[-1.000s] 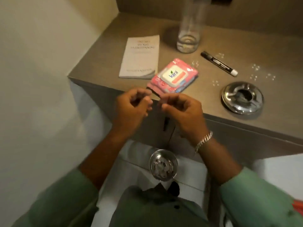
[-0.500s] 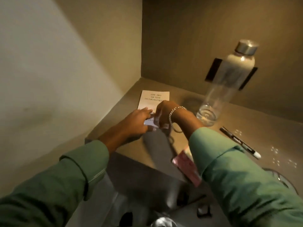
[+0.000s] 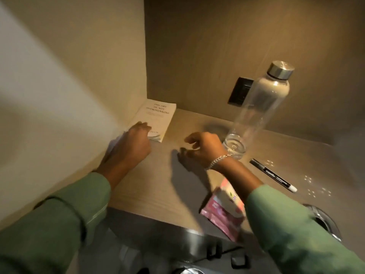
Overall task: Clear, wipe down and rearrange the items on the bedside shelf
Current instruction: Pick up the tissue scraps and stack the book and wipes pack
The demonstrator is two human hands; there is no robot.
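The left hand [image 3: 134,143] sits left of centre in the frame, fingers curled down, knuckles toward the camera, its fingertips resting on the near end of the book [image 3: 158,119]; something pale shows blurred under its palm, perhaps a wipe, though I cannot tell, nor whether the fingers pinch anything; the right hand [image 3: 203,148] hovers at centre, fingers loosely bent and apart, holding nothing.

The book lies flat in the upper-left corner of the shelf [image 3: 158,186], tucked against the side wall, directly ahead of the left hand and up-left of the right; its long axis runs from the near edge toward the back wall, leaning slightly right, title end away from the person; the left hand is plainly the nearer and already touches it, so any shift of the book looks to be that hand's job.

Just right of the right hand stands the bottle [image 3: 258,115], upright, almost touching the wrist; further right lies the marker [image 3: 273,177], slanting down to the right, pale tip nearest the lower right; below the right forearm, at the shelf's front edge, the pink pack [image 3: 221,214]; an ashtray [image 3: 325,220] peeks out at the far right.
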